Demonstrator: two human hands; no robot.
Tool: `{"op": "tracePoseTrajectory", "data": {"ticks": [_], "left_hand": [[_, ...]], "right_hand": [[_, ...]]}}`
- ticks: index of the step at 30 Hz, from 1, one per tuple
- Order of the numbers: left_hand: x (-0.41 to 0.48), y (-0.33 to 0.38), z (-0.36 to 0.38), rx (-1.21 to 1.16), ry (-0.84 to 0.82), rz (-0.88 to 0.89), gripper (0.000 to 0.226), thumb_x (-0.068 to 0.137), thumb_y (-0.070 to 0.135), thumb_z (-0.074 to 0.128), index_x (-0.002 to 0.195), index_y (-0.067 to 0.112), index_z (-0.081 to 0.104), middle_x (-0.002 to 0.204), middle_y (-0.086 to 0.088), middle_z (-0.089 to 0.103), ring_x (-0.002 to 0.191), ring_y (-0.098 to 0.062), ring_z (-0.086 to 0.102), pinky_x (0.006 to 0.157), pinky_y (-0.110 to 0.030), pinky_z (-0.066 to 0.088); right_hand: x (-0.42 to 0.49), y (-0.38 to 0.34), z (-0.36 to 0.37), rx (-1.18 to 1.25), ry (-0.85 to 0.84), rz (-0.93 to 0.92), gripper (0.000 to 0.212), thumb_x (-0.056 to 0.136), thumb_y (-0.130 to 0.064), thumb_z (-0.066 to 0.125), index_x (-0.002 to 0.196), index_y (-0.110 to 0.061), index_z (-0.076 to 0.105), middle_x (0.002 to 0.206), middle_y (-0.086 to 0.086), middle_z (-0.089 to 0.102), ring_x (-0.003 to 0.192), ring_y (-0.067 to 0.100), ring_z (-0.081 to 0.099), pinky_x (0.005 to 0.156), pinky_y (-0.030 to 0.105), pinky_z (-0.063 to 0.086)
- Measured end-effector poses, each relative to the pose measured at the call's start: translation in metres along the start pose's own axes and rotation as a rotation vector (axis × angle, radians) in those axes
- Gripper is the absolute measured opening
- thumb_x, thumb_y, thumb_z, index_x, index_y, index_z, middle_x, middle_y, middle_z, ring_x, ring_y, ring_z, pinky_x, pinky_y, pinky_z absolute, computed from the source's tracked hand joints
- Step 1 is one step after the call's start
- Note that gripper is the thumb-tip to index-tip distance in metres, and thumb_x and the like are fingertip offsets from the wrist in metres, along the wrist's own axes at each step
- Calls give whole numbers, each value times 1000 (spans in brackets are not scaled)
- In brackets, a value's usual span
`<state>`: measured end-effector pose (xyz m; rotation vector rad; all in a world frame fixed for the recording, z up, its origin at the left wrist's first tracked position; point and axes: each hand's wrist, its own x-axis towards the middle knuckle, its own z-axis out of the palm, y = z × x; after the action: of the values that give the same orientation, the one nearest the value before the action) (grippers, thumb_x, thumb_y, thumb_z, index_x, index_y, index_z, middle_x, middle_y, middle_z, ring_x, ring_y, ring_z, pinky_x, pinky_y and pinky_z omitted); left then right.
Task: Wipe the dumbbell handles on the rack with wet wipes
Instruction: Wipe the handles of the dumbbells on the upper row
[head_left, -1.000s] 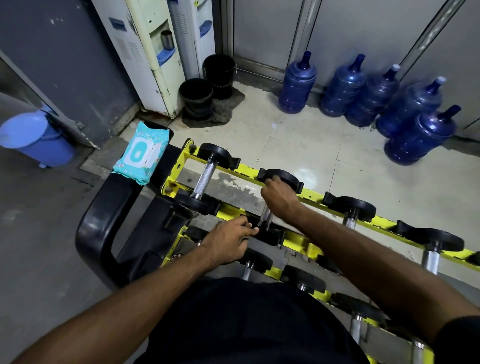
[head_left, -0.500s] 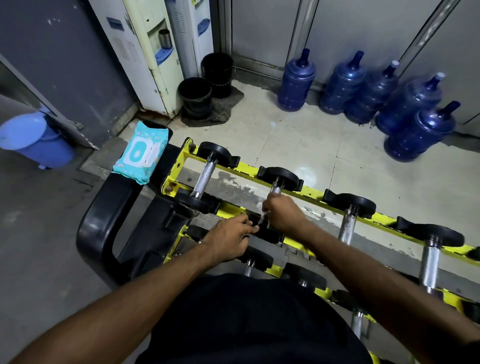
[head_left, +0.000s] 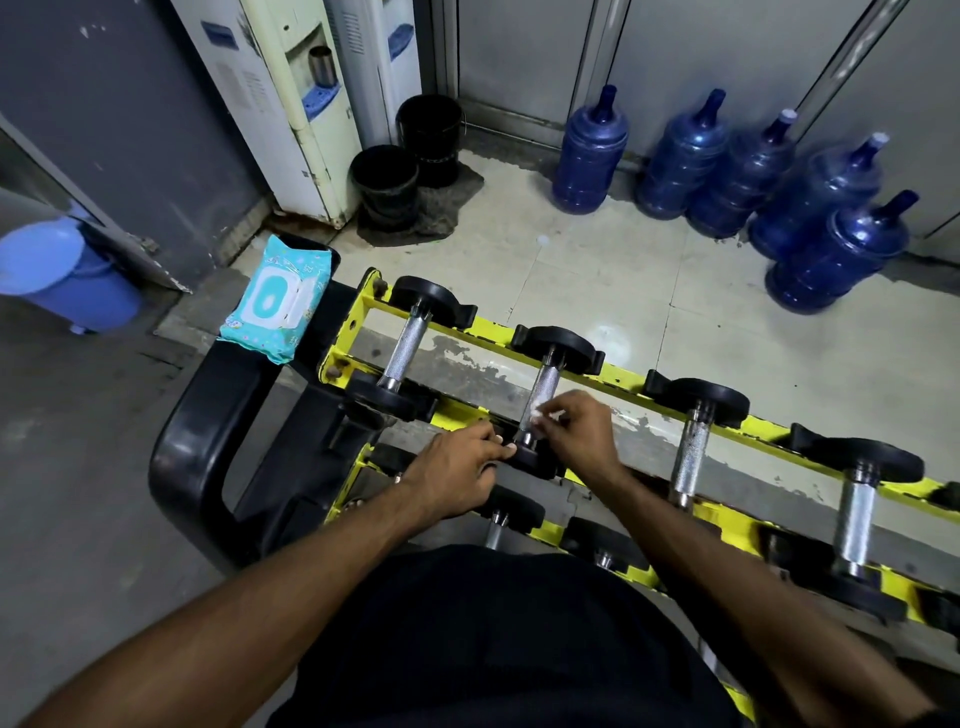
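Dumbbell handle (head_left: 548, 382): R hand (head_left: 584, 436) fingers clamped on wipe (head_left: 537, 414), L hand (head_left: 457, 470) fingertips on near plate (head_left: 535, 460), grip unclear. Wrap wipe round, twist along full knurl.

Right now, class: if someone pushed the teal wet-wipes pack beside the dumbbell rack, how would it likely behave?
The wet-wipes pack probably flexes rather than stays stiff, being a soft film pouch. It likely slides easily, and since it overhangs the black frame, a push could drop it.
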<state>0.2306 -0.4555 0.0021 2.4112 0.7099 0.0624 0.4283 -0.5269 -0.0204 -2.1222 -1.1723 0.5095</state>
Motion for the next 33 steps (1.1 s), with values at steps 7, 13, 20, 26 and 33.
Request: {"op": "tracePoseTrajectory", "data": {"ticks": [7, 13, 20, 26, 33], "left_hand": [[2, 0, -2, -4, -22, -7, 39, 93, 15, 59, 131, 19, 66, 111, 6, 58, 105, -12, 59, 88, -38, 56], [1, -1, 0, -24, 1, -11, 38, 92, 16, 60, 129, 20, 68, 109, 8, 58, 104, -11, 60, 89, -35, 55], [1, 0, -1, -37, 10, -13, 37, 91, 15, 60, 126, 21, 70, 108, 7, 60, 100, -13, 61, 85, -30, 54], [0, 0, 1, -35, -1, -20, 40, 91, 16, 60, 129, 21, 68, 112, 7, 59, 102, -12, 60, 88, -32, 54], [2, -1, 0, -21, -3, -21, 38, 92, 17, 59, 127, 23, 69, 107, 9, 58, 97, -10, 60, 82, -25, 52]], "right_hand": [[25, 8, 1, 350, 144, 295, 20, 84, -9, 76, 102, -18, 71, 86, -6, 68, 79, 20, 70, 71, 42, 61], [12, 6, 2, 644, -23, 674, 7, 84, 3, 72, 79, 1, 68, 76, 14, 66, 70, 27, 65, 67, 37, 61], [34, 4, -3, 954, 35, 839, 17, 82, 19, 58, 82, 3, 65, 85, 14, 62, 69, 23, 59, 59, 32, 57], [30, 19, -1, 986, -265, 945, 17, 99, -1, 48, 86, -5, 59, 51, 0, 39, 40, 12, 43, 72, 32, 57], [44, 10, -8, 1102, -7, 911, 23, 83, 18, 54, 96, 4, 67, 87, 12, 66, 76, 22, 63, 67, 29, 58]]}}
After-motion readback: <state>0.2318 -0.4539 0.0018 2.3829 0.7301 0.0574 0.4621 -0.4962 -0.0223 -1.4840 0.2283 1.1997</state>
